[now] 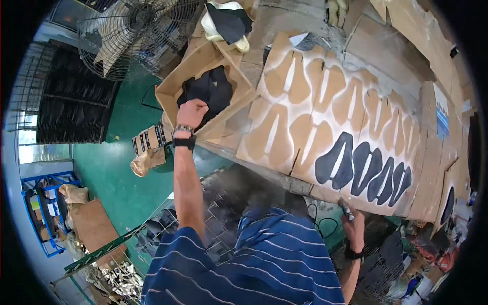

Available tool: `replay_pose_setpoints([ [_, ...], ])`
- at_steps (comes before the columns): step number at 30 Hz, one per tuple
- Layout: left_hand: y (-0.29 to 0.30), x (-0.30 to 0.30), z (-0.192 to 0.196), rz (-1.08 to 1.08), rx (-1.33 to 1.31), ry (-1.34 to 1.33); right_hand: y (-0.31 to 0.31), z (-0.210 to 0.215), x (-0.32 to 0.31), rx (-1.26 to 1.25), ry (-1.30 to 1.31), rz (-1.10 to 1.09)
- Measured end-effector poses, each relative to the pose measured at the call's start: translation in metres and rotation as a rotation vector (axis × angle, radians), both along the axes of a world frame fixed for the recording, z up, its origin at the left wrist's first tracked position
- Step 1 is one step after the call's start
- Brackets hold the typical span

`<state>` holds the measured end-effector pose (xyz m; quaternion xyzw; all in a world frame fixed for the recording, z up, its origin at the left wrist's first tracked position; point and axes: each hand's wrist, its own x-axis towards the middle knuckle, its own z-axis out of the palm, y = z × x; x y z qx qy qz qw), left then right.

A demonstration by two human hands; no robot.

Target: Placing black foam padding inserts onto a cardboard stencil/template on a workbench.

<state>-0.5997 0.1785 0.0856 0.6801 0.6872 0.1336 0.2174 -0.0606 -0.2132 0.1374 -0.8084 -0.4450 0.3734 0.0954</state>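
Left hand is clenching black pieces in the cardboard box; right hand, beyond the box, is gripping a spray tool. The stack is likely snagging on the box rim.

- We see even, bright indoor light with soft, faint shadows.
- We note heavy fisheye bending, a black rim, and slight softness towards the edges.

The left hand hides its fingertips among black pieces in the box.
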Motion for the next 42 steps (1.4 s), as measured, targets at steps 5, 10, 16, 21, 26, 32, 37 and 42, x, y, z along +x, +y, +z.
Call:
replay_pose_setpoints([
  [5,0.055,0.006,0.001,-0.060,-0.148,0.243,-0.015,-0.106,0.007,-0.164,-0.154,0.172],
  [10,0.076,0.042,-0.034,-0.164,-0.178,0.398,-0.018,-0.123,-0.009,-0.129,-0.204,0.078],
  [16,0.070,0.045,-0.073,-0.185,-0.221,0.576,-0.023,-0.135,-0.015,-0.106,-0.240,0.057],
  [21,0.077,0.040,-0.072,-0.174,-0.126,0.376,-0.024,-0.139,-0.015,-0.155,-0.253,0.044],
  [26,0.077,-0.059,-0.056,0.133,0.110,-0.211,-0.015,-0.146,-0.026,-0.119,-0.234,0.050],
  [32,0.027,0.015,0.055,0.076,0.046,-1.162,-0.030,-0.148,-0.014,-0.105,-0.245,0.012],
  [37,-0.052,0.062,0.109,-0.027,-0.061,-1.508,-0.023,-0.143,-0.017,-0.068,-0.225,0.032],
  [42,-0.108,0.101,0.083,0.112,-0.175,-1.486,-0.014,-0.137,-0.023,-0.120,-0.306,0.044],
])
